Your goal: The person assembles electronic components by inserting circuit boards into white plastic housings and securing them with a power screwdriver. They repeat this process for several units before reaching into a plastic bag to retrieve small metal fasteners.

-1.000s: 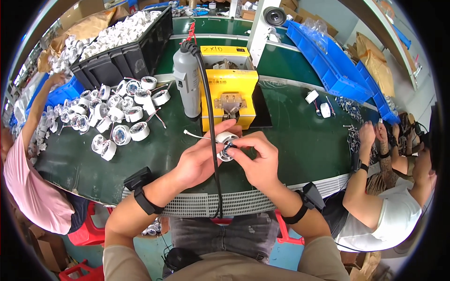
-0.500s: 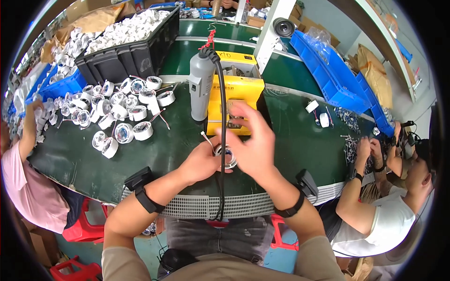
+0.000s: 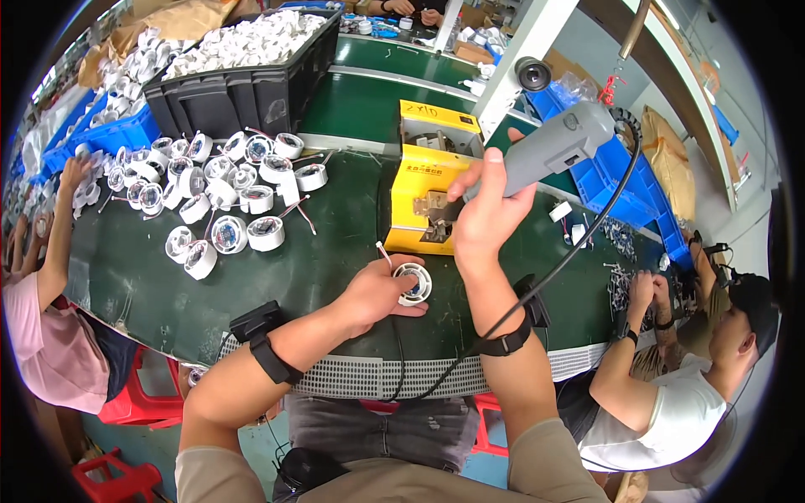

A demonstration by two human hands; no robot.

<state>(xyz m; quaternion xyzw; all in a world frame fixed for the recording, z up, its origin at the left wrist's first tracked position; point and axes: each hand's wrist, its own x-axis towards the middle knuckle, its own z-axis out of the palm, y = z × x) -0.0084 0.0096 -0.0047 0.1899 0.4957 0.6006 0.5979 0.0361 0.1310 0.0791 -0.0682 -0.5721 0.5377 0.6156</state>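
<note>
My left hand (image 3: pixel 369 293) grips a round white plastic housing (image 3: pixel 427 290) at the table's near side. A circuit board shows inside the housing, and a white-tipped wire sticks up by my hand. My right hand (image 3: pixel 486 218) is closed around a grey electric screwdriver (image 3: pixel 558 151), tilted with its lower end toward the metal plate (image 3: pixel 436 210) of a yellow box-shaped machine (image 3: pixel 419 178). My fingers hide the screwdriver's tip. Its black cable (image 3: pixel 579 239) runs down across my right forearm.
Several similar white housings (image 3: pixel 267 233) lie to the left on the green table (image 3: pixel 319 268). Behind them stands a black crate (image 3: pixel 226 105) heaped with white parts. Blue bins (image 3: pixel 616 197) and piles of small parts are at the right. Co-workers sit on both sides.
My right hand has taken hold of the hanging screwdriver and swung it right, tilting it from upright. The left hand still holds the housing. The whole view has shifted slightly.
</note>
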